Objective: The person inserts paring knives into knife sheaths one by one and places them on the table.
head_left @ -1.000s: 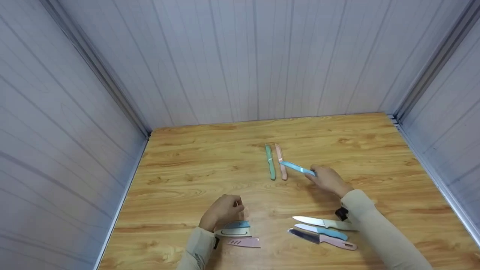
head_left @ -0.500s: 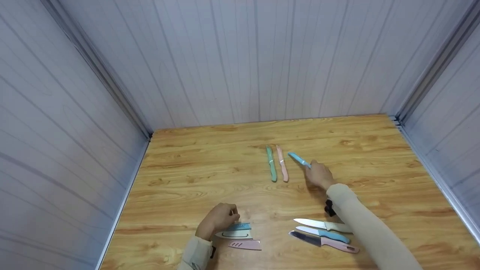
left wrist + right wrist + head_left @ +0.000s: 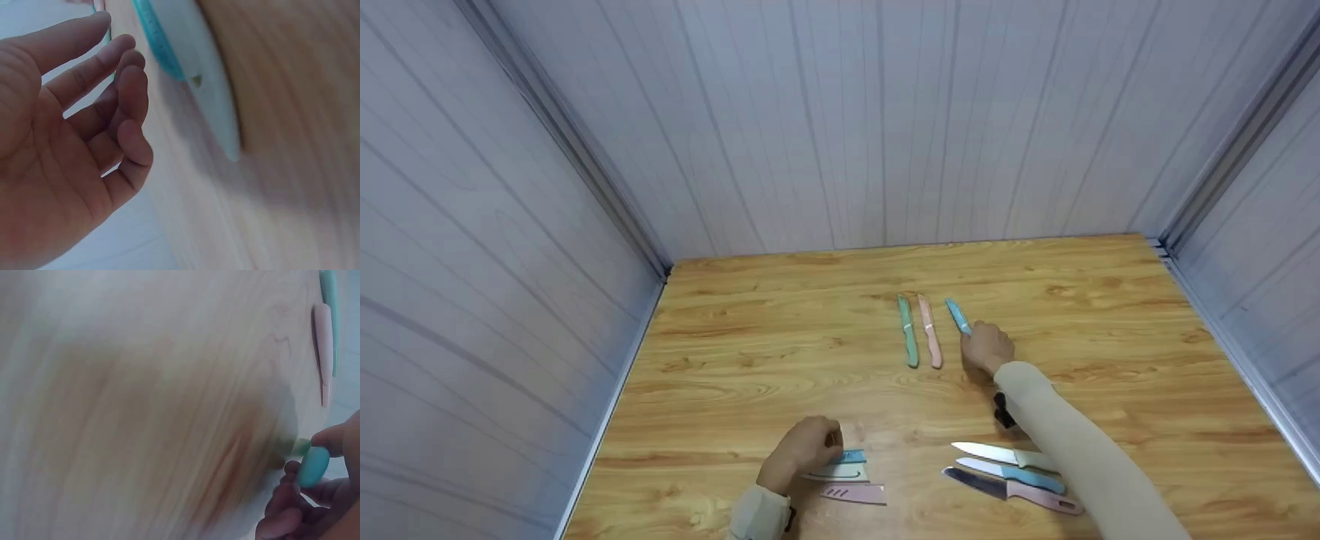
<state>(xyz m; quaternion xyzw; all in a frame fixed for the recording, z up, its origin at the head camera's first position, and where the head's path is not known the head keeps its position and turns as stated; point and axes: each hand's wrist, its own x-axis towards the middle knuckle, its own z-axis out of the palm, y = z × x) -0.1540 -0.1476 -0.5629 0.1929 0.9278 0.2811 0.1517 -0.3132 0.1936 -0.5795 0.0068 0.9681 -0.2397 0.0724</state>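
My right hand point(image 3: 988, 347) pinches a blue knife point(image 3: 958, 315), its blade end pointing away. The rounded end of the blue handle point(image 3: 313, 467) sticks out between thumb and fingers in the right wrist view. To its left lie a pink knife point(image 3: 931, 334) and a green knife point(image 3: 908, 334), side by side. Loosely bent and holding nothing, my left hand point(image 3: 806, 446) hovers by a blue blade sheath point(image 3: 853, 456), a white sheath point(image 3: 851, 474) and a pink sheath point(image 3: 855, 493). The left wrist view shows its bent fingers point(image 3: 134, 90) apart from the white sheath point(image 3: 216, 95).
Near the front right lie a white-handled knife point(image 3: 997, 453), a blue-handled knife point(image 3: 1031, 478) and a pink-handled knife point(image 3: 1039, 496), bare blades pointing left. My right sleeve point(image 3: 1080, 442) passes over the handle ends. Panel walls point(image 3: 840, 135) enclose the wooden table point(image 3: 750, 337).
My right hand has moved left and turned the blue knife from slanting across the pink one to nearly parallel, right of it. The left hand has dropped slightly nearer the sheaths.
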